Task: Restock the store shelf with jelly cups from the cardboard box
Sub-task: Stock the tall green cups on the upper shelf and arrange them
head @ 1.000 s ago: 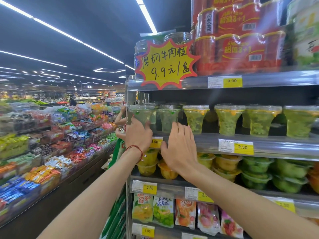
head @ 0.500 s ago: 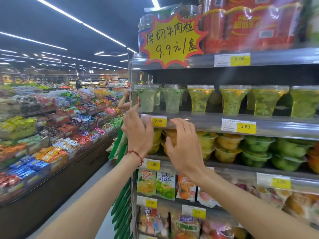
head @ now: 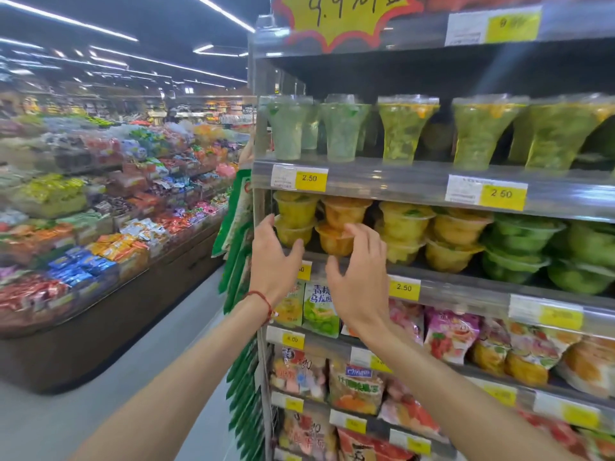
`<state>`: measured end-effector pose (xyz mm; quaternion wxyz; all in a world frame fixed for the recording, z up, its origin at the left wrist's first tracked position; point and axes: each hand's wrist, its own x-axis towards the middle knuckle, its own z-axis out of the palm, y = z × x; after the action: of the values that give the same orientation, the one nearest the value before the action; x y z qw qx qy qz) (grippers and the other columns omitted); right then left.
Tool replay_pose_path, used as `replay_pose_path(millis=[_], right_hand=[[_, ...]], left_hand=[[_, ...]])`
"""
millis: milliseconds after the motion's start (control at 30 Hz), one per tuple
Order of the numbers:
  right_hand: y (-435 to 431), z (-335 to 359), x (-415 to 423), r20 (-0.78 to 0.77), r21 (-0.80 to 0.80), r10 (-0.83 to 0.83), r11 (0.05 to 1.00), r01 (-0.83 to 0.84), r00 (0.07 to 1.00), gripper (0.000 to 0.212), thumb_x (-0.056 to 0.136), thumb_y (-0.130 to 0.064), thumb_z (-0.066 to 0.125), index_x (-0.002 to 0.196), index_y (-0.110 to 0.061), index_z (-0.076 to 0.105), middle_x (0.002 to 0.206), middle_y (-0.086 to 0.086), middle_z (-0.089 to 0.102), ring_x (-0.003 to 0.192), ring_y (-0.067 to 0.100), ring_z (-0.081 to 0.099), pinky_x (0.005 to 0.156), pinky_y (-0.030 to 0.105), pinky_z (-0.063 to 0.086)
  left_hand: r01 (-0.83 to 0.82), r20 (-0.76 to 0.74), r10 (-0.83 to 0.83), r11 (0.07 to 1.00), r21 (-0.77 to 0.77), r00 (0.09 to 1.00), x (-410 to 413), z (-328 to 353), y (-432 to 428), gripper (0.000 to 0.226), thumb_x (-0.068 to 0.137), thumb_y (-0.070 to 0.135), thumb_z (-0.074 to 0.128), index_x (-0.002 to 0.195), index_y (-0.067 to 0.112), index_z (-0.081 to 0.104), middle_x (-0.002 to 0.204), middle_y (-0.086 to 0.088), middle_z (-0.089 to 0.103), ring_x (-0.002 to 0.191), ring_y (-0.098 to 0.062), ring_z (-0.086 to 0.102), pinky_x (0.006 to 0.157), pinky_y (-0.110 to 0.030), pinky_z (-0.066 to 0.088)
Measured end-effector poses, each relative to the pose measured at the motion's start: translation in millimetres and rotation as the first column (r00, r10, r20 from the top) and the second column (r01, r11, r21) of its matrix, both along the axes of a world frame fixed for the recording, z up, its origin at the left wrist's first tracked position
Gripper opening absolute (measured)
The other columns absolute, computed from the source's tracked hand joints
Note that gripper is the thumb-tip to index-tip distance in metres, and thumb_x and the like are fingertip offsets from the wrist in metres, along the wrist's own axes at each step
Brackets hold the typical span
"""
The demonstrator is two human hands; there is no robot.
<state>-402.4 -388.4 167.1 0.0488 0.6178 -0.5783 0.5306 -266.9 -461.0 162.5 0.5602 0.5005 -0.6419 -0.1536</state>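
Observation:
Stacked bowl-shaped jelly cups fill the middle shelf (head: 466,277): yellow ones (head: 294,212) at the left end, then orange ones (head: 342,211), more yellow, then green (head: 522,247). My left hand (head: 273,261) reaches the lower yellow cup, fingers at its left side and thumb in front of it. Beside it my right hand (head: 361,277) is spread in front of the lower orange cup (head: 332,242), fingertips on its rim, thumb down by the shelf edge. Neither hand lifts a cup. The cardboard box is out of view.
Tall green jelly cups (head: 399,128) line the shelf above, and bagged sweets (head: 356,387) fill the shelves below. Yellow 2.50 price tags (head: 311,178) run along the shelf edges. Left of the aisle floor (head: 139,377) stands a long low display of packaged snacks (head: 100,234).
Both hands have dropped from the tall-cup shelf edge to the stacked cups on the shelf below. Their fingers have gone from flat to loosely curved. The view has tilted down.

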Motion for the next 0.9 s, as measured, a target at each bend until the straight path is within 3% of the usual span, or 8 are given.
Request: replay_pose_path(millis=[133, 300, 433, 667, 900], right_hand=[[-12, -2, -2, 0.014, 0.048, -0.035, 0.998, 0.035, 0.999, 0.063, 0.095, -0.026, 0.061, 0.149, -0.016, 0.032, 0.153, 0.0, 0.032, 0.136, 0.016, 0.035, 0.099, 0.026, 0.04], [-25, -5, -7, 0.04, 0.069, -0.039, 0.997, 0.037, 0.998, 0.077, 0.096, -0.031, 0.062, 0.155, -0.016, 0.016, 0.159, 0.003, 0.025, 0.133, 0.024, 0.048, 0.095, 0.035, 0.049], [-34, -5, -11, 0.081, 0.098, -0.02, 0.995, 0.012, 0.996, 0.084, 0.096, -0.034, 0.063, 0.158, -0.018, 0.009, 0.156, 0.004, 0.031, 0.128, 0.027, 0.053, 0.091, 0.038, 0.049], [-48, 2, -6, 0.136, 0.113, 0.0, 0.994, -0.015, 0.991, 0.092, 0.094, -0.041, 0.067, 0.158, -0.019, 0.005, 0.148, 0.006, 0.043, 0.125, 0.028, 0.056, 0.088, 0.041, 0.049], [-55, 0, -7, 0.091, 0.113, -0.047, 0.993, 0.036, 0.995, 0.089, 0.095, -0.042, 0.065, 0.159, -0.016, 0.007, 0.145, 0.007, 0.045, 0.126, 0.031, 0.053, 0.089, 0.044, 0.05]], left_hand=[[-0.092, 0.074, 0.092, 0.996, -0.01, 0.993, -9, 2, -9, 0.073, 0.088, 0.048, 0.06, 0.147, 0.017, 0.03, 0.145, -0.002, 0.043, 0.132, -0.022, 0.043, 0.108, -0.044, 0.039], [-0.193, 0.161, 0.185, 0.981, 0.035, 0.969, -18, 8, -21, 0.081, 0.088, 0.068, 0.047, 0.149, 0.019, 0.026, 0.151, 0.0, 0.039, 0.135, -0.022, 0.041, 0.112, -0.048, 0.019], [-0.075, 0.04, 0.074, 0.997, 0.022, 0.996, -19, 11, -35, 0.079, 0.08, 0.077, 0.05, 0.141, 0.028, 0.035, 0.14, 0.004, 0.05, 0.126, -0.021, 0.051, 0.11, -0.05, 0.034], [-0.031, -0.041, 0.03, 0.999, -0.011, 0.999, -20, 9, -47, 0.068, 0.084, 0.072, 0.052, 0.133, 0.026, 0.041, 0.129, 0.005, 0.058, 0.116, -0.018, 0.058, 0.1, -0.044, 0.046], [-0.058, -0.05, 0.057, 0.998, -0.023, 0.997, -22, 6, -50, 0.071, 0.084, 0.077, 0.042, 0.137, 0.031, 0.034, 0.136, 0.007, 0.053, 0.125, -0.022, 0.053, 0.109, -0.06, 0.031]])
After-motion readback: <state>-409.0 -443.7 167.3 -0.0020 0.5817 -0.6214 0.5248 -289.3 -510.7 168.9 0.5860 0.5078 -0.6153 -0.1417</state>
